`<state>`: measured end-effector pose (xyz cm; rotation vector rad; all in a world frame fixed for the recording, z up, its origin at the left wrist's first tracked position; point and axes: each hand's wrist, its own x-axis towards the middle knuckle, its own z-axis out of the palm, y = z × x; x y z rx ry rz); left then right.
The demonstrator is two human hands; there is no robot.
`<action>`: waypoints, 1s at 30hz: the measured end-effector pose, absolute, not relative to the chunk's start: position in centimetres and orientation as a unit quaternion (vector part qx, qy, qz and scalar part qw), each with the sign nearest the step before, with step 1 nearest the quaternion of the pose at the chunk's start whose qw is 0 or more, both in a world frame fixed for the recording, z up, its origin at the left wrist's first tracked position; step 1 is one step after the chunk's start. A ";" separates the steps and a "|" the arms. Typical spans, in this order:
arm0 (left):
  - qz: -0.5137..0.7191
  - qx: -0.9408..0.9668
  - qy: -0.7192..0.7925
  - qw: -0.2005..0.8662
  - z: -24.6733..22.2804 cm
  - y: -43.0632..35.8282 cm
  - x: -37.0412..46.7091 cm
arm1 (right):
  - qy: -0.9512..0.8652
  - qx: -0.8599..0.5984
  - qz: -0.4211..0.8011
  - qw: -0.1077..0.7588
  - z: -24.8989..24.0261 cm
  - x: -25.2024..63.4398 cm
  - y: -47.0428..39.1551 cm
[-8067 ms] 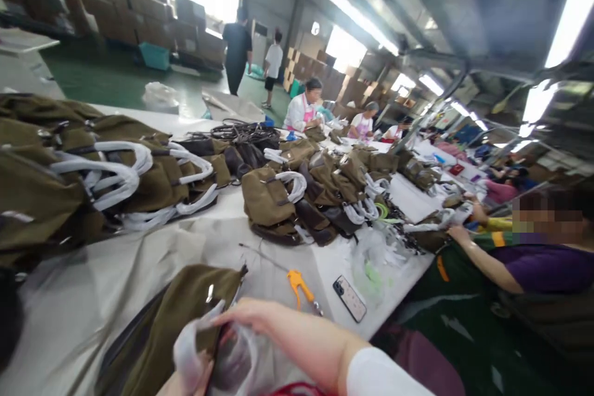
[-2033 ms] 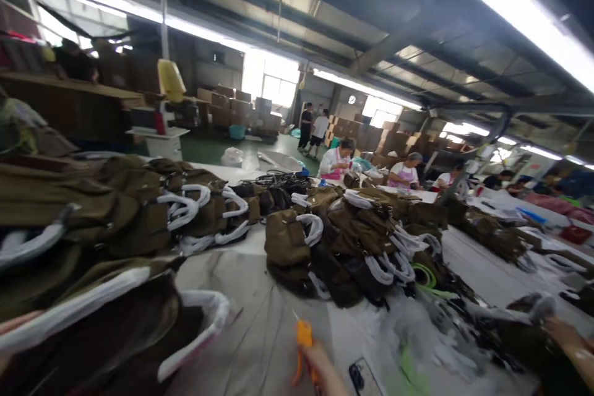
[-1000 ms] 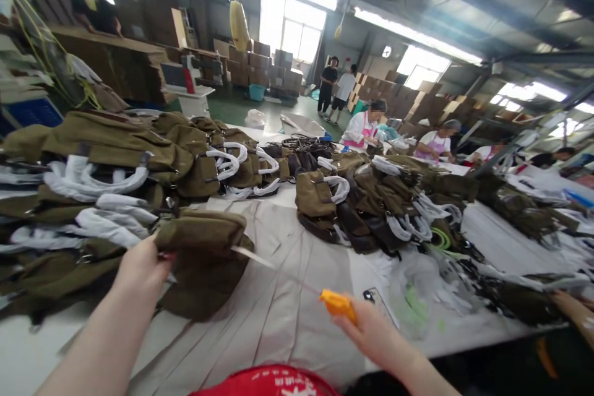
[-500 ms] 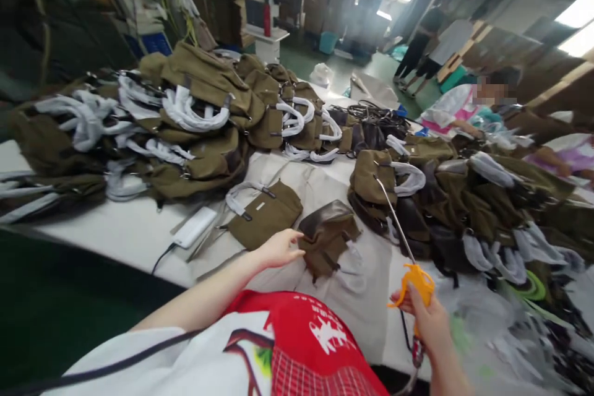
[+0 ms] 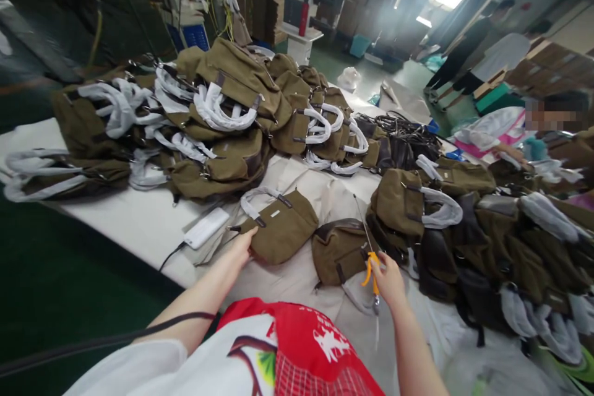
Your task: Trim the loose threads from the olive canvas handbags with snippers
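My left hand (image 5: pixel 243 247) is at the lower left edge of a flat olive handbag (image 5: pixel 290 226), thumb side against it and the other fingers mostly hidden. That handbag has a white-wrapped handle and a small pale label. In my right hand (image 5: pixel 388 275) is an orange air blow gun (image 5: pixel 372 269), its long thin metal nozzle pointing up and away from me. Just behind the gun lies a second olive handbag (image 5: pixel 336 252) with a dark leather trim, its wrapped handle toward me.
Piles of olive handbags (image 5: pixel 232 90) stand at the left and back, with more heaped bags (image 5: pixel 492 229) at the right. A white power strip (image 5: pixel 206 228) with a black cable lies at the table's (image 5: pixel 116 213) left edge. Dark straps (image 5: pixel 408 136) lie farther back. Several people are beyond.
My left hand has moved left from the second handbag to the flat one's edge. My right hand has brought the air blow gun leftward, over the second handbag, which now lies flatter. The view has shifted left.
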<state>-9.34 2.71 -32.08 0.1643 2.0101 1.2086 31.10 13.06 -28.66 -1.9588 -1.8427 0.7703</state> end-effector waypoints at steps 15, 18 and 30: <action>0.287 0.699 0.647 0.106 -20.7 0.0 -0.3 | -0.715 -0.449 0.475 0.249 -14.5 19.0 2.5; 0.222 0.730 0.638 0.104 -20.4 -0.5 1.3 | -0.680 -0.491 0.501 0.216 -16.2 18.1 2.2; 0.141 0.821 0.542 0.111 -17.3 -2.0 2.3 | -0.891 -0.447 0.046 0.061 -11.2 22.3 2.6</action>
